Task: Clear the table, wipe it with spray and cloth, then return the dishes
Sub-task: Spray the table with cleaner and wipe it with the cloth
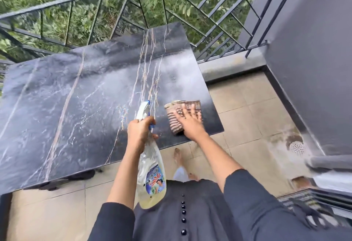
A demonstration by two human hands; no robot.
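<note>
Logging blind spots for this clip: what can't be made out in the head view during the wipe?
- Spray bottle label: print too small and blurred to read.
- Table left end: cut off by the frame edge.
- Cloth: partly covered by the right hand; its near part is hidden.
- Bottle trigger: wrapped by the left hand, so squeezing cannot be told.
- The cleared dishes: out of frame.

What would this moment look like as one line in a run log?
stage: wiping | left hand: holds spray bottle | right hand: flat on striped cloth | marble table: no dishes visible
</note>
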